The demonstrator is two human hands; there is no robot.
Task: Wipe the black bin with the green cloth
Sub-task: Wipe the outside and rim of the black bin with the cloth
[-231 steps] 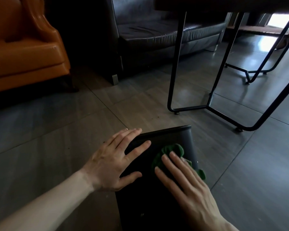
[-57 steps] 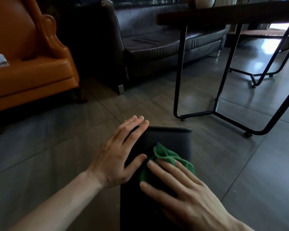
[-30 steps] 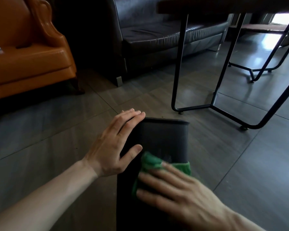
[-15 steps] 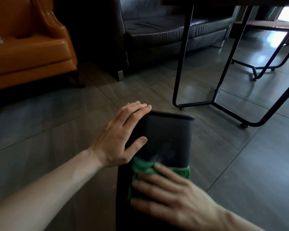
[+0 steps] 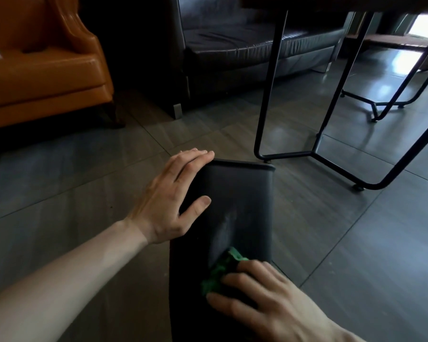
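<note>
The black bin (image 5: pixel 237 201) lies on its side on the grey tiled floor, its far end pointing away from me. My left hand (image 5: pixel 169 196) rests flat on its upper left edge, fingers straight along the side and thumb on the top face. My right hand (image 5: pixel 265 302) presses the green cloth (image 5: pixel 220 271) onto the bin's top face near me, fingers spread over it. Only a crumpled part of the cloth shows beyond my fingers. A faint pale smear shows on the bin's face above the cloth.
An orange armchair (image 5: pixel 42 67) stands at the far left and a dark leather sofa (image 5: pixel 245 48) behind. Black metal table legs (image 5: pixel 267 95) stand just beyond the bin's far end, with a floor bar (image 5: pixel 336 169) running right.
My right hand has dragged the green cloth down the bin's face toward me. My left hand has stayed on the bin's left edge.
</note>
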